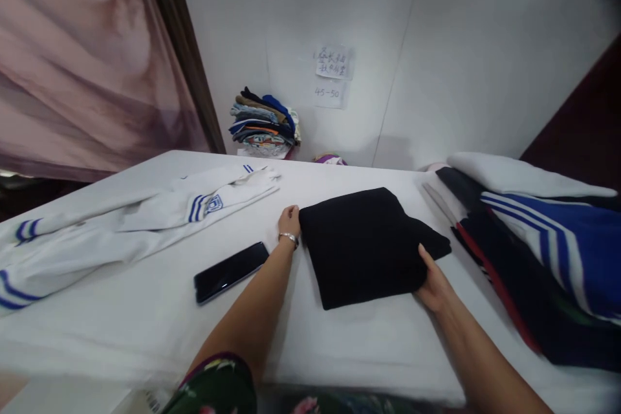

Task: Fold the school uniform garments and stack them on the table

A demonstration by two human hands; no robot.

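A black garment point(361, 249), folded into a rough rectangle, lies on the white table point(378, 343) in front of me. From its right side a narrower folded flap sticks out. My right hand point(431, 284) grips the lower right edge, thumb on top and fingers underneath. At the upper left corner, my left hand point(290, 223) is closed against the cloth's edge, its fingertips partly hidden. A bracelet point(290, 239) circles the left wrist. Just left of that forearm rests a dark phone point(231, 272), screen up.
White clothing with blue stripes point(140, 226) is spread over the table's left part. On the right lies a pile of folded clothes, including a blue striped piece point(567, 239). Behind the table stand a clothes stack point(264, 119) and a wall with paper notes point(332, 76). A pink curtain point(92, 45) hangs left.
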